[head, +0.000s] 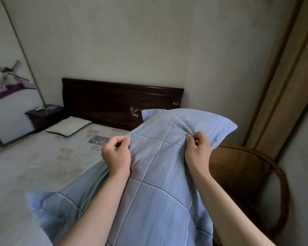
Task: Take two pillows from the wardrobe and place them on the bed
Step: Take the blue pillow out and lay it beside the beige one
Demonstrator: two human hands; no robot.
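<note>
Now both hands pinch a pale-blue quilted pillow (158, 157), creased.

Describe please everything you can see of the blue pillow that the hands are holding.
The blue pillow is light blue, soft cloth as it looks, with stitched lines that cross into large squares and a flat border at its far end. It is held up, tilted away toward the headboard, over the near side of the bed. The left hand and the right hand each pinch its fabric, which bunches there. Its near end runs out of the picture.
</note>
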